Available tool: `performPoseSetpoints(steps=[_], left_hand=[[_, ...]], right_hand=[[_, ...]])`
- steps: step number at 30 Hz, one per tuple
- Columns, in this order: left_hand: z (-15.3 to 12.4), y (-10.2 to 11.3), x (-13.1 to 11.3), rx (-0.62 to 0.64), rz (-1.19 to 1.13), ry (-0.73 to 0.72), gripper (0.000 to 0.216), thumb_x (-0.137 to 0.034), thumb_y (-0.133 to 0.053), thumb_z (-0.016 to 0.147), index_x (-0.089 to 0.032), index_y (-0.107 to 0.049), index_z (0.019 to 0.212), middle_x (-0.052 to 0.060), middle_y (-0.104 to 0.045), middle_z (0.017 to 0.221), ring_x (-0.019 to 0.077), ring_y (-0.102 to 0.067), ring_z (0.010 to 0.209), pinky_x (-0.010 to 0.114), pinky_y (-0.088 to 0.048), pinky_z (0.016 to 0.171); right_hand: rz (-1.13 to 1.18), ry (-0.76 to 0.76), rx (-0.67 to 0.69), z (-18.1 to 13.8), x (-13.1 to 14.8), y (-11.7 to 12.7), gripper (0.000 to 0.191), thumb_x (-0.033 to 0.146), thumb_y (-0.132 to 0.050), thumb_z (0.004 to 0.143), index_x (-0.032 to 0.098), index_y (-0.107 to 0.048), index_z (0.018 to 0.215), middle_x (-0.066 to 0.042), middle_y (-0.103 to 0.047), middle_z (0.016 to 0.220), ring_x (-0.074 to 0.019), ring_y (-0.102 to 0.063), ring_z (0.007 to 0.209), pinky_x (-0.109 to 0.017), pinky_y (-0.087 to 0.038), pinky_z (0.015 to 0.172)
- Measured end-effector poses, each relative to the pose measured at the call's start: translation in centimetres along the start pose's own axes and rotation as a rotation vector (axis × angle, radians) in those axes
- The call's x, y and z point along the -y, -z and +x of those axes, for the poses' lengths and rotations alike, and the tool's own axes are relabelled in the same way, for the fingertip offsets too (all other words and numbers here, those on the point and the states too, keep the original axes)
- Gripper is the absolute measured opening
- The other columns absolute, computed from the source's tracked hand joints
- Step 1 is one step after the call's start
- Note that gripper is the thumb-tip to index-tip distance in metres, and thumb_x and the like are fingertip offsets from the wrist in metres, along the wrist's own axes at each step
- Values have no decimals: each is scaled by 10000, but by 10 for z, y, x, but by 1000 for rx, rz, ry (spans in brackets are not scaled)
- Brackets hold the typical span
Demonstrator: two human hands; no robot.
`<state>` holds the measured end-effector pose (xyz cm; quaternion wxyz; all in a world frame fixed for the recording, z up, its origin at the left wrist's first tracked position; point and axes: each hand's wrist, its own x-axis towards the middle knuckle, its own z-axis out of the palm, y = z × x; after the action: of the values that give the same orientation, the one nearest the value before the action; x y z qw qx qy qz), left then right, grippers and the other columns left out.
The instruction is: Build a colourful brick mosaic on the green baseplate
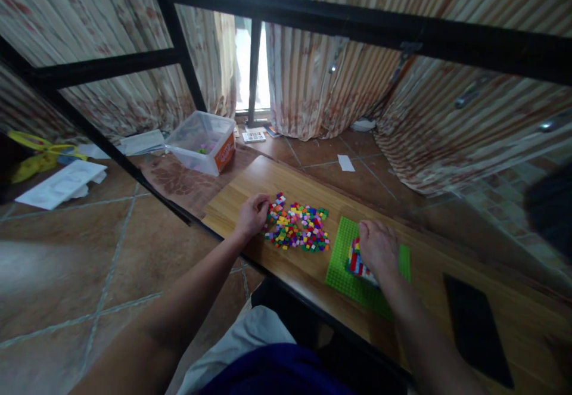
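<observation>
Loose toy bricks point(297, 228) in many colours lie heaped on the wooden table point(250, 183). At the left edge of this heap is my left hand point(254, 213), its fingers curled in; what they hold, if anything, is too small to make out. To the right lies a green baseplate point(340, 249) bearing a small multicoloured brick structure point(356, 263) with red and white rows. My right hand point(379, 246) rests over that structure with bent fingers, hiding much of it. I cannot see whether a brick is pinched under the fingertips.
A dark flat panel point(478, 329) lies on the table's right part. Behind the table's left end, a clear plastic bin point(196, 142) stands on the floor. Black metal rails point(286, 2) cross above. White moulded packaging point(62, 183) and papers lie on the tiles.
</observation>
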<state>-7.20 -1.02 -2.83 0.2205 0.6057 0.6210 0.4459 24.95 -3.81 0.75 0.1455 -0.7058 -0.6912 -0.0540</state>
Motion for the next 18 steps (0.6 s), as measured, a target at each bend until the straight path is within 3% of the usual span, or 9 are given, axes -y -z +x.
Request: performPoseSetpoints(steps=[3,6,11,14,18], left_hand=[[0,1,-2,0,9,-6,221,-243,-510,859,-181,-690,971,64,-710,916,195,-643,877,326,-511,844],[1,2,-3,-1,2,4,229,-259,-497,876,-187,-691,975,53,-715,925,188,-643,904,312,-503,867],[0,4,-6,-23,-50,56,307,-306,-421,920,-189,-678,1039,42,-723,932,181,-653,930,301,-500,886],[-1,6,-8,-18,-67,78,326,-317,-399,930,-191,-672,1057,32,-727,925,174,-658,934,295,-496,898],[-1,7,-9,-17,-62,89,332,-331,-398,932,-189,-671,1055,33,-730,938,175,-660,944,295,-487,913]], right_hand=[[19,61,-72,-7,12,5,332,276,-384,933,175,-671,1065,-116,-670,1088,-265,-541,1007,-421,-351,906],[114,179,-122,-17,45,7,296,263,-434,920,196,-679,1072,-98,-648,1145,-261,-521,1043,-427,-353,940],[352,477,6,-34,119,-1,267,250,-476,914,240,-688,1077,-83,-593,1227,-240,-490,1133,-405,-374,986],[326,480,40,-37,143,-10,263,246,-520,890,230,-675,1102,-109,-549,1287,-277,-450,1191,-453,-362,1006],[287,438,62,-32,148,-20,233,251,-586,856,211,-684,1063,-130,-529,1311,-305,-429,1213,-473,-360,1010]])
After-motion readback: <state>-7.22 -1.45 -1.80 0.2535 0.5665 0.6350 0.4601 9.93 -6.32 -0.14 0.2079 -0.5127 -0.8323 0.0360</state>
